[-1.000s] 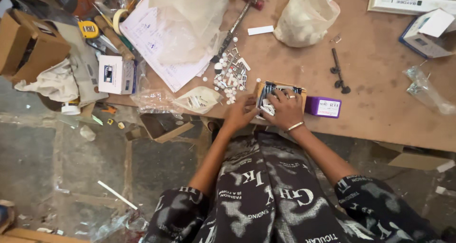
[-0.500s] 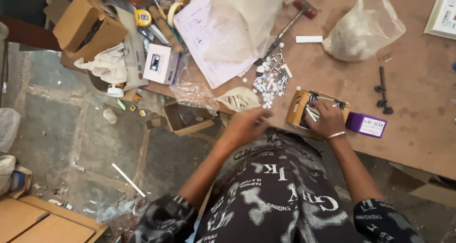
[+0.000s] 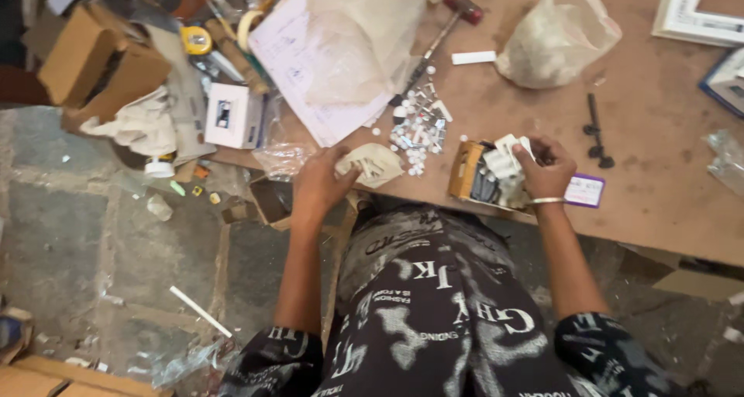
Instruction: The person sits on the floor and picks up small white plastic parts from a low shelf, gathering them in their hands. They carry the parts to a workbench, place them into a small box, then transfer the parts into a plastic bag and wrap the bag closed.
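Observation:
My right hand (image 3: 547, 168) rests on a small open cardboard box (image 3: 467, 169) at the table's near edge, fingers curled on white and grey parts inside it. A purple-edged card (image 3: 586, 190) lies just right of that hand. My left hand (image 3: 319, 186) reaches left along the table edge and pinches a crumpled whitish plastic bag (image 3: 377, 163). A heap of small white and metal parts (image 3: 417, 127) lies between the bag and the box.
The brown table (image 3: 659, 211) carries papers under clear plastic (image 3: 333, 48), a hammer (image 3: 449, 21), a filled plastic bag (image 3: 554, 40), black screws (image 3: 595, 129) and a small white box (image 3: 231, 115). Cardboard boxes (image 3: 93, 63) and scraps lie left on the stone floor (image 3: 93, 257).
My left hand left the small cardboard box and moved left to the crumpled bag at the table edge. The view swung left. My right hand stayed at the box.

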Motion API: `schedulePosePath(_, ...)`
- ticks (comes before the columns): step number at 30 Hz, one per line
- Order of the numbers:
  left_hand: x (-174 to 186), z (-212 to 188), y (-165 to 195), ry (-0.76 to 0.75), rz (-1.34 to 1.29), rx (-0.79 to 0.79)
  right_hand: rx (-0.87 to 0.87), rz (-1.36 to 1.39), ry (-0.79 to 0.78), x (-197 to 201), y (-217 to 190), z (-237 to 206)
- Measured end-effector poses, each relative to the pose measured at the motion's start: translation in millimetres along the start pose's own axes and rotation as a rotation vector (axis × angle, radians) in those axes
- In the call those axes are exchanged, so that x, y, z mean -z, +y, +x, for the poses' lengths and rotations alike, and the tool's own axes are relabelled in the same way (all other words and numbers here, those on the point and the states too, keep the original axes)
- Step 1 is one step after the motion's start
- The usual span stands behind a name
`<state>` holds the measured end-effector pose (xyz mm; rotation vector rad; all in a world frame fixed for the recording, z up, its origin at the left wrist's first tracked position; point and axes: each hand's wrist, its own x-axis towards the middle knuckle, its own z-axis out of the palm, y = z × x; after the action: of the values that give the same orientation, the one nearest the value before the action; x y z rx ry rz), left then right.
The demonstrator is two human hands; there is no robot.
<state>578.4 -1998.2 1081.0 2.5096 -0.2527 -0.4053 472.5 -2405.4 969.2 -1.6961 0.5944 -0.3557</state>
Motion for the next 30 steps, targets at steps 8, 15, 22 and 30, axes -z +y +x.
schedulePosePath(8,-16,-2,57,0.203,-0.145,-0.244,-0.12,0.125,0.016,10,-5,2)
schedulePosePath(15,-120,13,118,-0.223,-0.659,-0.304,-0.148,0.234,0.054,12,-16,1)
schedulePosePath(22,-224,31,172,-0.264,-1.36,-0.095,-0.34,0.77,0.149,28,-18,-3)
schedulePosePath(30,-239,17,199,-0.081,-1.484,0.128,-0.547,1.172,0.057,-13,-21,-39)
